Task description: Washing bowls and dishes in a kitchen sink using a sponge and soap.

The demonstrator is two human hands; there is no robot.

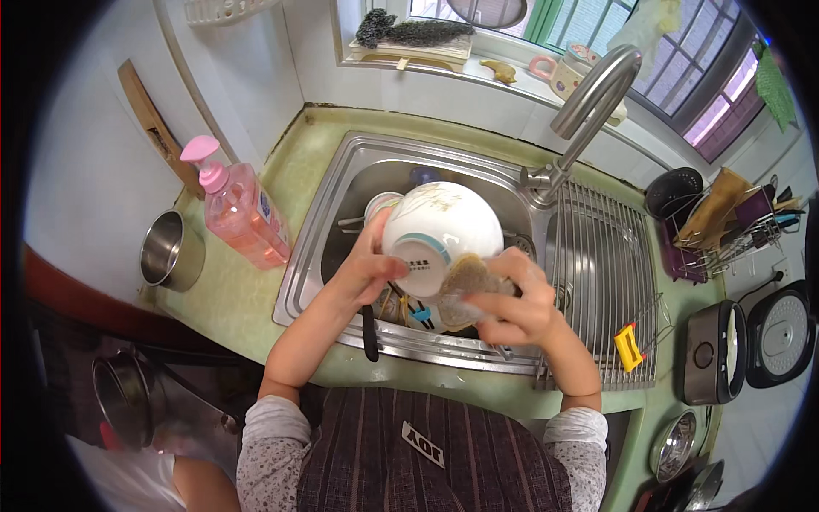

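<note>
Above the left basin of a stainless steel sink (313, 256), a white ceramic bowl (448, 217) is tilted with its base towards me. Its side carries a gold plant pattern, and a teal band rings the foot. My left hand (371, 262) grips the bowl at its left side, the thumb on the foot. A wet, brownish scrubbing cloth or sponge (466, 291) is in my right hand (521, 301) and presses on the bowl's lower right outside. Dishes, chopsticks (404, 310) and a black handle (370, 333) show in the basin below, partly hidden.
A curved faucet (595, 96) rises behind the sink. A metal drying rack (595, 256) covers the right basin, with a yellow-handled peeler (629, 347) on it. Left stand a pink soap bottle (246, 214) and a steel pot (173, 249). A rice cooker (713, 352) is at right; another person's arm (205, 483) shows lower left.
</note>
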